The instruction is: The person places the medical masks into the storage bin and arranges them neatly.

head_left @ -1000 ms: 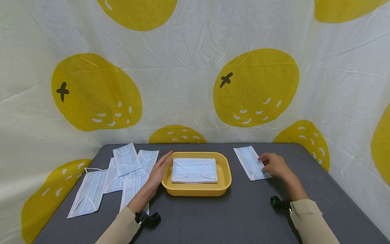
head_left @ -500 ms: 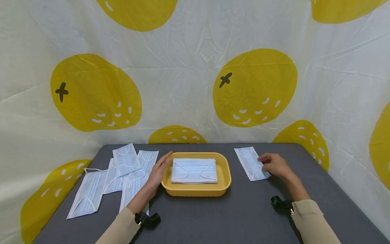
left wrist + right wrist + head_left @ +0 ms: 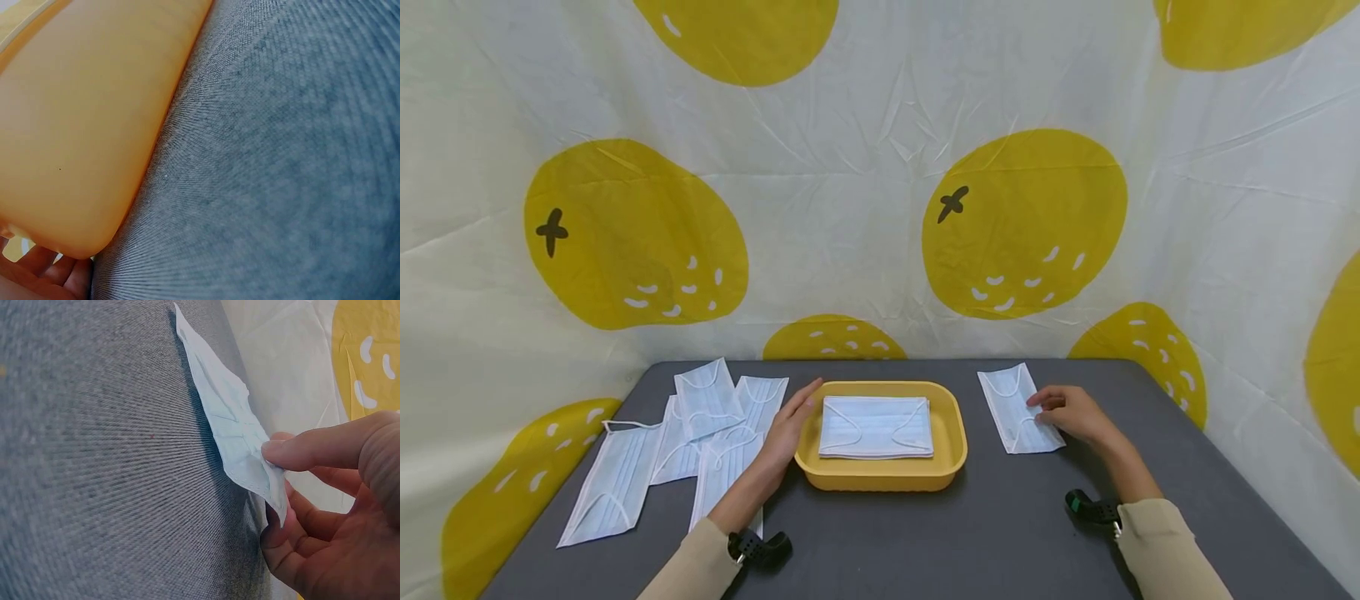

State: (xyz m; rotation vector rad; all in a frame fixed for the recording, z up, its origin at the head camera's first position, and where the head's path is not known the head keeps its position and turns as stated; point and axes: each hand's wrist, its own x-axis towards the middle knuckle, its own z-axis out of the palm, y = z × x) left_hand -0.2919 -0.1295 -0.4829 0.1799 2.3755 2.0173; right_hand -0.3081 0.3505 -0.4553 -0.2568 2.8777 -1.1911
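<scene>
On the right of the dark table lies a pale blue face mask [image 3: 1013,410], its ear loops showing. My right hand [image 3: 1072,412] pinches its near right edge. In the right wrist view the thumb presses on top of the mask [image 3: 234,419], other fingers are beneath, and that edge is raised off the cloth. My left hand [image 3: 784,433] rests with extended fingers against the left side of a yellow tray [image 3: 880,482]. Inside the tray lies a neat stack of masks [image 3: 876,427]. The left wrist view shows the tray wall [image 3: 94,125] with fingertips at its corner.
Several loose masks [image 3: 707,400] lie overlapping on the left of the table [image 3: 925,550], one [image 3: 613,483] nearest the left edge. A white curtain with yellow fruit prints [image 3: 842,233] hangs behind the table and along its sides.
The right hand's fingers have shifted slightly left over the mask, whose near right corner has moved a little with them. The left hand stays at the tray. The head view has tilted slightly upward.
</scene>
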